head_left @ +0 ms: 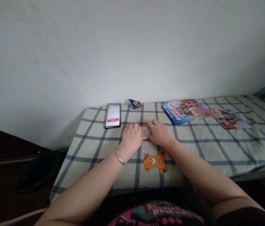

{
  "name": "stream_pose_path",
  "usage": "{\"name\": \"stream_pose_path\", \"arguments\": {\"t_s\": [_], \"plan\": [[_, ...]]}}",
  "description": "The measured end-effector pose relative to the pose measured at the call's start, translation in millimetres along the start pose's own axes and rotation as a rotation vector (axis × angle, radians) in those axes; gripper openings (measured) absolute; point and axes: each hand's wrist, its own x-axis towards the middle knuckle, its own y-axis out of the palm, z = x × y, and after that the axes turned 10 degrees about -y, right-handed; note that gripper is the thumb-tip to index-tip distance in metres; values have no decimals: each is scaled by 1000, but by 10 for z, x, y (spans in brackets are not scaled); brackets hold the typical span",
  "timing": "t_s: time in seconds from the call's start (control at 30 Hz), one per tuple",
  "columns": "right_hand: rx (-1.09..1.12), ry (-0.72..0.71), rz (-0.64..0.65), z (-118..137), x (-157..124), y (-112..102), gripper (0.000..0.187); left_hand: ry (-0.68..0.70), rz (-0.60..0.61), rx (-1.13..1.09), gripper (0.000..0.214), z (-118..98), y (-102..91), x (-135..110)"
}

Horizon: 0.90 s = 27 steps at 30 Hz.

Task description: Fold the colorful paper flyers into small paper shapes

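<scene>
My left hand [132,136], with a silver bangle on its wrist, rests on the checked tablecloth, its fingers curled over the left end of a small piece of paper [145,134]. The paper looks white with a red strip along its far edge, and most of it is hidden under my hands. From the other side, my right hand [160,134] presses its bent fingers on the paper's right end. Just behind lies a small folded paper piece [135,104] in blue and mixed print, standing partly up near the wall.
A phone [113,115] with a lit screen lies left of the hands. To the right are a stack of colourful printed leaflets [181,110] and another leaflet [231,118]. The checked tablecloth [87,147] bears a bear print. A white wall [132,50] borders the back.
</scene>
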Motion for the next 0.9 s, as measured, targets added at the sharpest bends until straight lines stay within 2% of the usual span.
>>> {"name": "stream_pose_path", "arguments": {"t_s": [0.17,0.47,0.7,0.9], "plan": [[-19,-15,-15,30,-3,4,22,-19,-7,21,22,-40,-7,-10],[-23,-5,-7,38,-13,2,23,-24,-40,4,19,12,20,-16],[-26,0,26,35,-25,-31,24,111,-13,13,35,195,-41,-56],[-24,0,32,26,-31,-24,28,164,-12,-9,34,303,-8,-61]]}}
